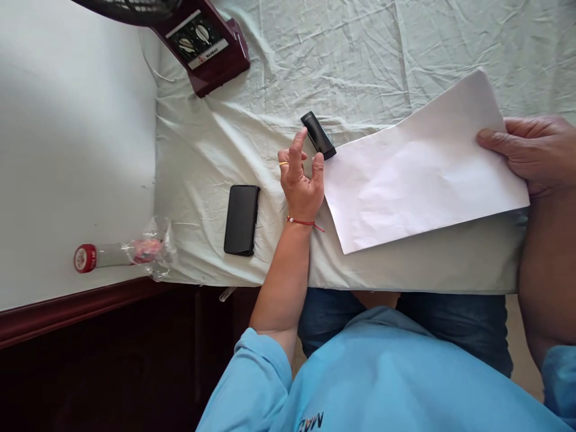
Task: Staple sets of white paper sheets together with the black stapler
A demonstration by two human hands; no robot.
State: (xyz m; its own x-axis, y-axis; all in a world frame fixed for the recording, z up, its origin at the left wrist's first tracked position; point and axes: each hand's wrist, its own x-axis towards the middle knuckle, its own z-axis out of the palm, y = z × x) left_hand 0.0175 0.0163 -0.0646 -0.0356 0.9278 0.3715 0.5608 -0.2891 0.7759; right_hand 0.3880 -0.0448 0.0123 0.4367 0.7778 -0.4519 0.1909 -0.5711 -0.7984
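Note:
White paper sheets (418, 174) lie slanted across the cloth-covered table, their right end lifted slightly. My right hand (535, 150) is closed on that right end, thumb on top and the fingers hidden underneath. A small black stapler (320, 135) rests at the upper left corner of the sheets. Beside it is my left hand (301, 174), its thumb and index finger apart. The index fingertip is at the stapler's side, and whether it touches cannot be made out. The other left fingers are bent.
A black phone (242, 219) lies left of my left forearm. Farther back stands the dark red base of a fan (216, 51). A bottle with a red cap (108, 256), partly in clear plastic, is at the left by the wall. The table's front edge runs along my lap.

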